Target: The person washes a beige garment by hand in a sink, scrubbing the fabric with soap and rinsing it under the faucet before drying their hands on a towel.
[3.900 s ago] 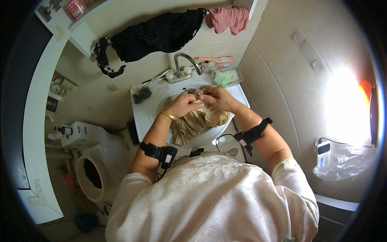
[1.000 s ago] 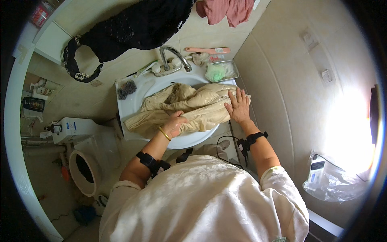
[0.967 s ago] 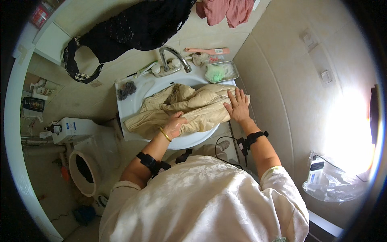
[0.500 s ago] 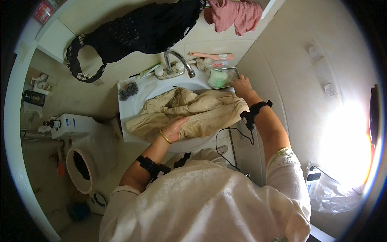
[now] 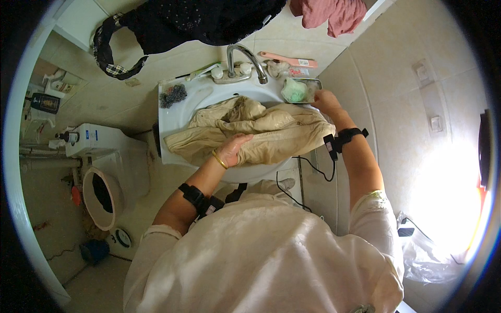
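Observation:
A wet khaki garment [image 5: 282, 138], which looks like trousers, lies bunched across the white sink [image 5: 171, 119]. My left hand [image 5: 235, 148] rests on its near side, fingers stretched out over the cloth; a gold bangle circles the wrist. At the sink's far right corner my right hand [image 5: 327, 101] is at the near right edge of a small metal-rimmed tray [image 5: 319, 85]. Its fingers are curled, and whatever they hold is hidden. Inside the tray lies a pale green lump [image 5: 295, 91], perhaps soap in a wrapper.
A curved chrome faucet [image 5: 245, 49] rises behind the garment. A dark scouring pad [image 5: 173, 96] sits at the left corner, a pink-handled brush [image 5: 288, 59] behind the faucet. Black cloth [image 5: 193, 23] hangs above. At left stands a toilet [image 5: 112, 151]; a cable [image 5: 313, 166] dangles by my right arm.
The view has tilted, so the sink and its contents appear higher and farther right. Both hands stay in about the same places, on the garment and at the tray.

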Available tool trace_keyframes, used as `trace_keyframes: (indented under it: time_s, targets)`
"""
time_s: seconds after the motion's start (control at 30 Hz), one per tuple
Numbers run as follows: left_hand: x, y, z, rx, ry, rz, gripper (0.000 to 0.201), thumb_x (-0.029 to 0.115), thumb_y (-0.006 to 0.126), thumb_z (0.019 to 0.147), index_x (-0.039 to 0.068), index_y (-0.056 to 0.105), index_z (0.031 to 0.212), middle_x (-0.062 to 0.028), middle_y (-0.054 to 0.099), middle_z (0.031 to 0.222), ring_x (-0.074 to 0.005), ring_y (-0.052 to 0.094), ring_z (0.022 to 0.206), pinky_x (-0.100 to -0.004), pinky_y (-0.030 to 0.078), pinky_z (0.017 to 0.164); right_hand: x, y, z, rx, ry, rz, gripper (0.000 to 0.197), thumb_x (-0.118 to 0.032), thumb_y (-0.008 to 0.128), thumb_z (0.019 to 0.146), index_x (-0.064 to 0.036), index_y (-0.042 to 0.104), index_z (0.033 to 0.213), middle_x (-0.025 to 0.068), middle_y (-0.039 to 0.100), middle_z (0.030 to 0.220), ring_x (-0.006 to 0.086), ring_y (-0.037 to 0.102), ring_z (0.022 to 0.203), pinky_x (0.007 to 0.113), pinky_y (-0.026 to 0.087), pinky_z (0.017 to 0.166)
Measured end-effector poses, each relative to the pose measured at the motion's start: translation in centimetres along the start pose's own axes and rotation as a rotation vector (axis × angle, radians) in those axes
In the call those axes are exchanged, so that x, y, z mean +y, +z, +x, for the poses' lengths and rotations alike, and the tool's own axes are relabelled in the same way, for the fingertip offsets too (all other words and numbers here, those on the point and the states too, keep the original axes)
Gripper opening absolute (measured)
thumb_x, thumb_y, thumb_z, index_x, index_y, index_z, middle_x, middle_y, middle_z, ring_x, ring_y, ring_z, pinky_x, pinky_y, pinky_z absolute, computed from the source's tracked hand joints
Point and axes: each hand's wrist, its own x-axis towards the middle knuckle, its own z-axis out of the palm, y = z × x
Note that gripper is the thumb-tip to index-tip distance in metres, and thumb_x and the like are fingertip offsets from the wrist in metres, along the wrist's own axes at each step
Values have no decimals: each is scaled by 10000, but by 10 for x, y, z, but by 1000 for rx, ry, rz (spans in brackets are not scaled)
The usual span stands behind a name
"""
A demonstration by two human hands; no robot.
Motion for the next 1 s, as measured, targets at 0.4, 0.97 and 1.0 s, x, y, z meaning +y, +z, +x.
trace_keyframes:
  time_s: [0.4, 0.97, 1.0]
  targets:
    - [2, 3, -1, 8, 151, 59, 72, -7, 544, 768, 58, 576, 775, -82, 607, 859, -189, 616, 784, -341, 526, 700, -146, 54, -111, 314, -361, 217, 248, -215, 521, 851, -43, 616, 1002, 93, 602, 1041, 252, 528, 979, 356, 418, 837]
    - [2, -9, 17, -82, 296, -2, 160, -60, 493, 699, 100, 480, 711, -48, 551, 821, -210, 577, 810, -358, 493, 758, -52, 29, -97, 309, -133, -114, 205, -172, 591, 762, -50, 536, 917, 101, 591, 965, 270, 503, 1029, 401, 368, 856]
    - [2, -6, 18, -57, 286, -44, 148, -37, 486, 702, 110, 470, 688, -64, 564, 844, -240, 583, 855, -394, 492, 801, -52, 31, -93, 314, -137, -116, 205, -172, 591, 762, -50, 536, 917, 101, 591, 965, 270, 503, 1029, 401, 368, 856]
